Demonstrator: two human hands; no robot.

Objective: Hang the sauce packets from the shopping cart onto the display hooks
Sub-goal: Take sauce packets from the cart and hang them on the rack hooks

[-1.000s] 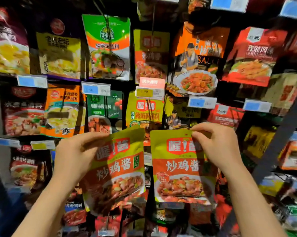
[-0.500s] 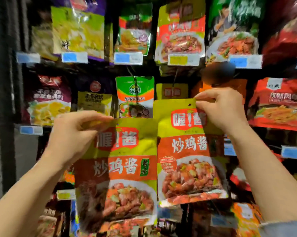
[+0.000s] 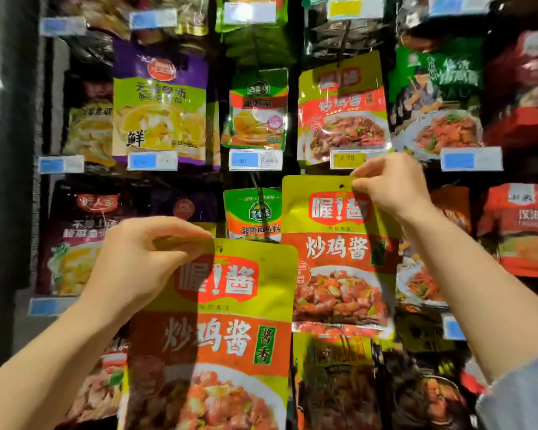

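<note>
I hold two yellow-and-orange sauce packets in front of a wall of display hooks. My left hand point(image 3: 137, 262) pinches the top left corner of the nearer packet point(image 3: 218, 330), low in the middle. My right hand point(image 3: 388, 187) pinches the top edge of the second packet point(image 3: 335, 256), raised higher, its small hang hole showing just left of my fingers. Right above it hang matching packets point(image 3: 342, 110) on a hook with a yellow price tag point(image 3: 348, 159). The shopping cart is out of view.
Rows of other hanging packets fill the wall: a purple-and-yellow one point(image 3: 159, 100), small green ones point(image 3: 258, 110), red ones point(image 3: 518, 228) at the right. Blue-and-white price tags point(image 3: 255, 159) stick out at the hook ends. A dark upright post point(image 3: 16, 150) bounds the left side.
Both hands have lifted their packets higher along the wall, the view tilting up with them. The right packet now sits just under the hook row with the matching packets.
</note>
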